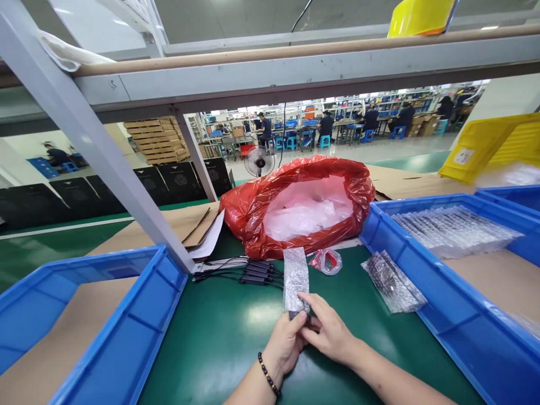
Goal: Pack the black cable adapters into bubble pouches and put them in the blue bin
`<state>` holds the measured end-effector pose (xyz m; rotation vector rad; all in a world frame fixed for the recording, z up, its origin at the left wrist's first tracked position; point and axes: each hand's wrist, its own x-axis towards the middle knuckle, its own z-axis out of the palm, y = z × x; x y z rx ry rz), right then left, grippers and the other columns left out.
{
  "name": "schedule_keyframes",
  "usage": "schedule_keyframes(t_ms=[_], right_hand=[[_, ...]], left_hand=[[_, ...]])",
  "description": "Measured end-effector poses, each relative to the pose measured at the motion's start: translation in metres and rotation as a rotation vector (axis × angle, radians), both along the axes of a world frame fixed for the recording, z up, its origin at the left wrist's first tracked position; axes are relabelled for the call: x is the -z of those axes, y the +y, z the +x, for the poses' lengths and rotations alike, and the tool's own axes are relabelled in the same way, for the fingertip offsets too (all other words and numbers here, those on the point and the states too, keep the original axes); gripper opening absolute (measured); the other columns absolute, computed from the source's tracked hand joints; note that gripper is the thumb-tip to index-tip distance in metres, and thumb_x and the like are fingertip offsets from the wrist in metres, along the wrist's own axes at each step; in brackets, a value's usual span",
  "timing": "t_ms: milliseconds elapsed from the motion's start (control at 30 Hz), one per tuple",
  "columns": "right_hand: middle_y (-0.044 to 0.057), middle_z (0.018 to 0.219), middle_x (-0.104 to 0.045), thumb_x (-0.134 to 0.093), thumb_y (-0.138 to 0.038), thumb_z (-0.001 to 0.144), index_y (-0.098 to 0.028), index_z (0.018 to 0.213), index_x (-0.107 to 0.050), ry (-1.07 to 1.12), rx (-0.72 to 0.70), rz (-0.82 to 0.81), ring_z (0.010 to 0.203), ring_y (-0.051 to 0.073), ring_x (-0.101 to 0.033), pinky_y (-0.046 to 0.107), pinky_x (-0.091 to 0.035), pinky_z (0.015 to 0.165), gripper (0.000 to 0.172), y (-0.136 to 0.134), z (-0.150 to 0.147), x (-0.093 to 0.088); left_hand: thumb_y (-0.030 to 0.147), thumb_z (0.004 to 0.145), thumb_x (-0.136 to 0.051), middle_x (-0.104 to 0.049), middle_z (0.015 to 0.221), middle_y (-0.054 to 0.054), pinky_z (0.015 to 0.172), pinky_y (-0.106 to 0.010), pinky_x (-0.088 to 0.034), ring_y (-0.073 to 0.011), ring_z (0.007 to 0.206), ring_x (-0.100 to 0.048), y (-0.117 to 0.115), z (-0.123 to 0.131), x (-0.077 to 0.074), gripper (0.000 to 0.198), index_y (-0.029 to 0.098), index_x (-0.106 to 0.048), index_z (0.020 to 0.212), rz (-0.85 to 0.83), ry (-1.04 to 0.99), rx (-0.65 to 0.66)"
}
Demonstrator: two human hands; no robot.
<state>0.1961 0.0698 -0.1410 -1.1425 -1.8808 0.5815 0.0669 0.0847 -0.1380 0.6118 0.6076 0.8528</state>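
Low in the middle of the view, a clear bubble-wrap bag (pixel 296 275) stretches away from my hands over the green tabletop (pixel 228 337). At its near end a small dark piece (pixel 292 315) shows; most of it is hidden by fingers and wrap. My left hand (pixel 287 344), with a beaded bracelet at the wrist, is closed on this near end, thumb on top. From the right, my right hand (pixel 331 332) grips the same end, its index finger lying on the bubble wrap. Black cables with slim box-shaped adapters (pixel 257 272) lie just left of the bag.
A red plastic sack (pixel 236 208) of clear bags stands behind. Blue bins flank me, left (pixel 122 332) and right (pixel 426 281); the right one holds wrapped packs (pixel 455 228). More wrapped packs (pixel 392 281) and a tape roll (pixel 327 261) lie nearby. A metal post (pixel 105 146) rises left.
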Motion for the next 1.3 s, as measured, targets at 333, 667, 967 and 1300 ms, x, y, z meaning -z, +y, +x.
schedule_keyframes(t_ms=[333, 667, 967, 1300], right_hand=[[0.009, 0.112, -0.058, -0.047, -0.015, 0.077, -0.017, 0.137, -0.021, 0.094, -0.204, -0.215, 0.099, 0.019, -0.055, 0.035, -0.043, 0.088, 0.065, 0.003, 0.006, -0.004], [0.003, 0.079, -0.057, -0.058, -0.029, 0.070, -0.018, 0.121, -0.044, 0.012, 0.276, -0.056, 0.074, 0.019, -0.056, 0.034, -0.048, 0.073, 0.054, 0.008, 0.000, 0.008], [0.013, 0.127, -0.043, -0.060, -0.036, 0.071, -0.019, 0.139, -0.011, 0.366, -0.381, -0.397, 0.112, 0.023, -0.046, 0.039, -0.036, 0.093, 0.085, 0.011, 0.018, -0.010], [0.005, 0.072, -0.064, -0.070, -0.034, 0.064, -0.012, 0.076, -0.062, 0.741, -0.110, -0.574, 0.070, 0.019, -0.058, 0.034, -0.045, 0.072, 0.026, 0.016, 0.020, -0.018]], left_hand=[[0.026, 0.069, -0.067, -0.068, 0.086, -0.009, 0.083, -0.040, -0.044, -0.0225, 0.082, -0.062, 0.025, -0.015, -0.007, 0.027, 0.011, -0.060, 0.090, -0.079, -0.160, -0.243], [0.022, 0.066, -0.069, -0.067, 0.087, -0.011, 0.084, -0.037, -0.043, -0.0249, 0.088, -0.062, -0.001, 0.008, 0.002, 0.031, 0.010, -0.060, 0.093, -0.114, -0.169, -0.222], [0.015, 0.057, -0.070, -0.067, 0.075, -0.007, 0.072, -0.032, -0.045, -0.0204, 0.072, -0.062, -0.001, 0.005, -0.007, 0.031, 0.013, -0.062, 0.087, 0.054, 0.029, -0.173], [0.020, 0.047, -0.080, -0.063, 0.071, -0.004, 0.061, -0.023, -0.041, -0.0127, 0.063, -0.054, -0.005, 0.008, 0.004, 0.041, 0.010, -0.063, 0.083, 0.149, 0.182, 0.011]])
